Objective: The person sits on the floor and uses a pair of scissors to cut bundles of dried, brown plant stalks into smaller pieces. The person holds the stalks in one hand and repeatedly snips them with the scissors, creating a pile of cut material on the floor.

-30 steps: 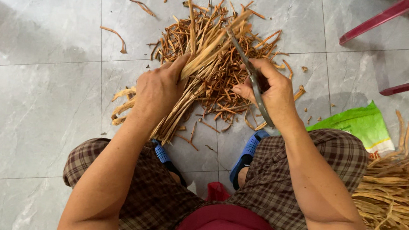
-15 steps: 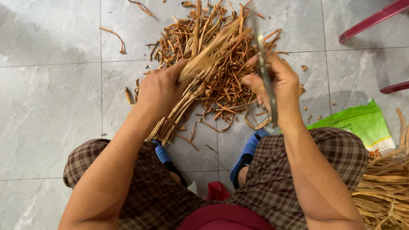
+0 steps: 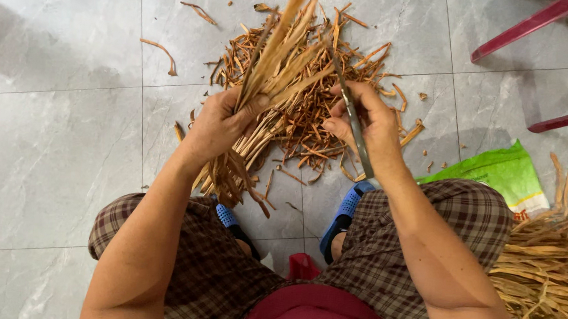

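My left hand grips a bundle of dry tan strips around its middle. The bundle tilts up and away from me, its lower ends hanging near my left knee. My right hand holds a long metal blade tool whose tip points at the bundle's right side. Beneath both hands lies a heap of orange-brown trimmed scraps on the grey tiled floor.
A pile of pale dry strips lies at my right on a green sack. Red chair legs stand at the upper right. Loose scraps dot the tiles at the upper left. Blue sandals show between my knees.
My left hand has raised and tilted the bundle more upright. My right hand with the blade has moved slightly left, toward the bundle.
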